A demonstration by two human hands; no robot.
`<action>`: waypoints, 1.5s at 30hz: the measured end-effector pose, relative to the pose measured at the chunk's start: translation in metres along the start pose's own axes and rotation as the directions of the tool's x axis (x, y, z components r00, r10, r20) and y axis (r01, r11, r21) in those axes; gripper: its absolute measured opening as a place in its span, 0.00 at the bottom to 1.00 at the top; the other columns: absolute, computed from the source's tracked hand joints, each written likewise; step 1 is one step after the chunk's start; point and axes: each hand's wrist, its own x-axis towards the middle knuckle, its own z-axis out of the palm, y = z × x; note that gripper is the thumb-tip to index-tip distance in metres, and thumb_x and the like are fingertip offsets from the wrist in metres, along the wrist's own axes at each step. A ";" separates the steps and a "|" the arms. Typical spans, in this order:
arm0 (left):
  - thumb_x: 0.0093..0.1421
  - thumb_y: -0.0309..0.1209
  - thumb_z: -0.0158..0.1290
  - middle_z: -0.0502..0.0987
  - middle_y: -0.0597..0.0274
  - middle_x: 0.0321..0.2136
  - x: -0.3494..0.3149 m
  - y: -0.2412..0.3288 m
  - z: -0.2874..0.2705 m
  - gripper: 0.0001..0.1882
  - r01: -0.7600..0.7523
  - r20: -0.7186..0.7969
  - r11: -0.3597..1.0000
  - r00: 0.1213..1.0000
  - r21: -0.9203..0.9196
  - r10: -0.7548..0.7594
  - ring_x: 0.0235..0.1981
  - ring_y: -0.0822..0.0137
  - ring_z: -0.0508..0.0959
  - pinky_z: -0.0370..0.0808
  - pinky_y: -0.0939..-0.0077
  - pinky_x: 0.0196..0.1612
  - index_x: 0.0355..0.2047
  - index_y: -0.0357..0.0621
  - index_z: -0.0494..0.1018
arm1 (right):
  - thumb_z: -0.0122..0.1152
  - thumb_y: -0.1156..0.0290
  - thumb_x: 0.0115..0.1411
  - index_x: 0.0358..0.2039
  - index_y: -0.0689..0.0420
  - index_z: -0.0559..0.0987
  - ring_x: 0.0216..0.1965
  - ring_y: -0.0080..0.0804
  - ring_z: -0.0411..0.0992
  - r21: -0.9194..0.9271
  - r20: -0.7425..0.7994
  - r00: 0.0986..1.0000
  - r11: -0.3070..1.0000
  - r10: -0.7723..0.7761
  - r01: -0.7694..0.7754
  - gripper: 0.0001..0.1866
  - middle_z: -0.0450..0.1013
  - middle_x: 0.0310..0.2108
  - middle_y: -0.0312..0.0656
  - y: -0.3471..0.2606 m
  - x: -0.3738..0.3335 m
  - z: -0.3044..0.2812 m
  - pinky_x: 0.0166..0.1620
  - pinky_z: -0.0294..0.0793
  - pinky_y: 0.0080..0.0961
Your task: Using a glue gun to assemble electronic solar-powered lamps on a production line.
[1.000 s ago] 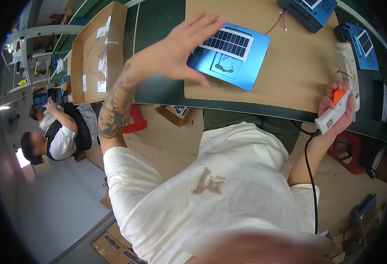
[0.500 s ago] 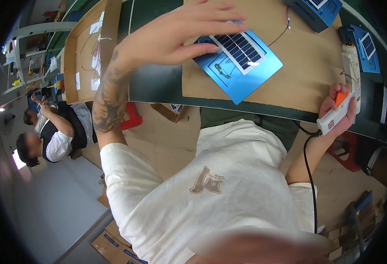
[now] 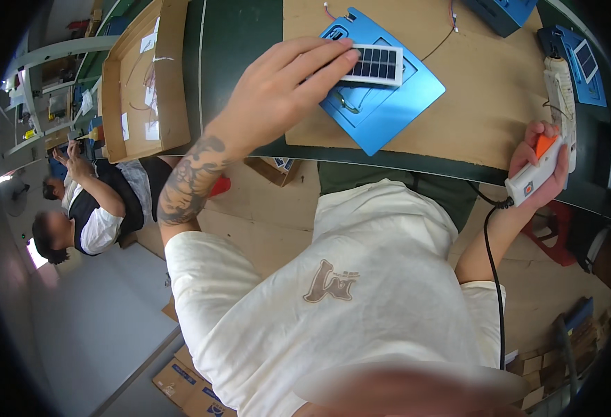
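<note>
My left hand (image 3: 277, 89) grips the left end of a small solar panel (image 3: 376, 64) with a white rim, its fingers over the top. That panel lies tilted across a shiny blue panel (image 3: 413, 101), with a dark gap under its front edge. A short wire loop (image 3: 348, 104) shows in the recess of the blue panel. At the right table edge my right hand (image 3: 554, 174) is closed round the handle of a white hot glue gun (image 3: 533, 174) with an orange trigger. Its barrel points away from me, and a black cable (image 3: 489, 257) hangs from the handle.
A cardboard sheet (image 3: 486, 132) covers part of the green table (image 3: 243, 149). Blue housings (image 3: 503, 17) and another blue panel with a solar cell (image 3: 583, 69) stand at the right. A cardboard tray (image 3: 114, 104) with wires is at the left. Two people sit farther left.
My left hand has come down and nearer, closing on the solar panel. The solar panel has turned to lie nearly level across the view. The right hand keeps the glue gun almost in place.
</note>
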 end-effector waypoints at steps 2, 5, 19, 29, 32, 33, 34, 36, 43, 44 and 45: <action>0.46 0.16 0.60 0.78 0.58 0.52 -0.003 0.008 0.011 0.31 0.066 -0.087 0.997 0.994 -0.041 -0.070 0.48 0.56 0.78 0.78 0.68 0.50 0.54 0.42 0.75 | 0.50 0.66 0.67 0.49 0.60 0.66 0.55 0.41 0.64 0.018 0.001 1.000 1.000 0.013 -0.013 0.15 0.64 0.46 0.45 -0.001 0.000 -0.001 0.34 0.72 0.25; 0.48 0.15 0.61 0.81 0.58 0.47 -0.007 0.018 0.025 0.27 0.212 -0.225 0.962 0.942 -0.174 -0.249 0.44 0.58 0.80 0.78 0.72 0.47 0.51 0.40 0.77 | 0.50 0.65 0.66 0.49 0.61 0.66 0.55 0.43 0.64 0.001 -0.008 1.000 1.000 0.024 -0.024 0.16 0.65 0.46 0.47 -0.003 -0.001 -0.002 0.35 0.72 0.26; 0.50 0.19 0.65 0.83 0.60 0.34 0.005 0.045 0.053 0.17 0.329 -0.538 0.821 0.632 -0.466 -0.559 0.32 0.63 0.79 0.76 0.73 0.35 0.42 0.40 0.81 | 0.58 0.54 0.51 0.45 0.70 0.74 0.36 0.51 0.74 -0.845 0.048 0.970 0.528 0.240 -0.089 0.30 0.74 0.33 0.55 0.022 -0.028 0.069 0.46 0.75 0.51; 0.57 0.16 0.59 0.81 0.45 0.37 0.021 0.030 0.097 0.18 -0.228 -0.849 0.841 0.341 -0.490 -0.402 0.35 0.57 0.83 0.78 0.75 0.36 0.49 0.33 0.76 | 0.56 0.55 0.53 0.39 0.69 0.76 0.36 0.46 0.77 -0.952 -0.199 0.975 0.216 0.101 -0.216 0.26 0.75 0.31 0.53 0.057 -0.020 0.136 0.41 0.76 0.33; 0.55 0.15 0.61 0.82 0.46 0.35 0.024 0.024 0.111 0.21 -0.314 -0.965 0.917 0.171 -0.246 -0.200 0.32 0.59 0.82 0.77 0.76 0.32 0.50 0.33 0.76 | 0.56 0.55 0.54 0.39 0.69 0.76 0.37 0.48 0.78 -0.961 -0.201 0.973 0.169 0.118 -0.219 0.26 0.77 0.31 0.54 0.049 -0.017 0.134 0.39 0.76 0.32; 0.54 0.15 0.61 0.82 0.47 0.34 0.025 0.025 0.113 0.21 -0.317 -0.965 0.917 0.176 -0.244 -0.195 0.30 0.60 0.82 0.77 0.76 0.31 0.50 0.33 0.76 | 0.56 0.55 0.54 0.39 0.70 0.77 0.37 0.48 0.78 -0.959 -0.187 0.970 0.184 0.154 -0.214 0.26 0.77 0.31 0.54 0.046 -0.017 0.134 0.39 0.76 0.32; 0.53 0.15 0.62 0.82 0.48 0.33 0.024 0.028 0.114 0.21 -0.313 -0.965 0.919 0.184 -0.240 -0.189 0.29 0.61 0.81 0.76 0.76 0.30 0.49 0.33 0.76 | 0.56 0.56 0.54 0.40 0.70 0.77 0.37 0.48 0.79 -0.956 -0.171 0.965 0.202 0.197 -0.211 0.26 0.77 0.32 0.54 0.044 -0.016 0.134 0.38 0.75 0.32; 0.53 0.15 0.62 0.82 0.48 0.32 0.029 0.030 0.115 0.21 -0.307 -0.971 0.924 0.142 -0.229 -0.193 0.28 0.61 0.81 0.76 0.76 0.29 0.49 0.32 0.77 | 0.57 0.56 0.54 0.40 0.70 0.77 0.37 0.48 0.79 -0.962 -0.191 0.963 0.161 0.190 -0.223 0.26 0.76 0.32 0.54 0.045 -0.015 0.135 0.38 0.75 0.32; 0.53 0.16 0.63 0.81 0.50 0.29 0.026 0.033 0.114 0.20 -0.197 -0.969 0.953 0.141 -0.229 -0.204 0.24 0.65 0.78 0.73 0.78 0.25 0.48 0.32 0.78 | 0.65 0.60 0.53 0.44 0.69 0.78 0.33 0.41 0.80 -0.957 -0.199 0.940 0.150 0.277 -0.246 0.25 0.79 0.33 0.52 0.044 -0.005 0.138 0.37 0.80 0.30; 0.53 0.16 0.63 0.81 0.50 0.29 0.026 0.034 0.113 0.20 -0.194 -0.968 0.953 0.140 -0.232 -0.207 0.24 0.65 0.78 0.73 0.78 0.25 0.48 0.32 0.78 | 0.65 0.60 0.53 0.44 0.69 0.78 0.33 0.41 0.80 -0.957 -0.201 0.939 0.147 0.279 -0.249 0.25 0.79 0.33 0.52 0.048 -0.007 0.140 0.37 0.80 0.30; 0.53 0.17 0.63 0.80 0.51 0.29 0.026 0.036 0.112 0.20 -0.186 -0.960 0.948 0.161 -0.259 -0.230 0.24 0.66 0.78 0.72 0.78 0.24 0.49 0.33 0.78 | 0.65 0.61 0.53 0.45 0.70 0.78 0.32 0.41 0.80 -0.962 -0.218 0.955 0.122 0.203 -0.245 0.25 0.79 0.33 0.52 0.052 -0.010 0.144 0.37 0.81 0.31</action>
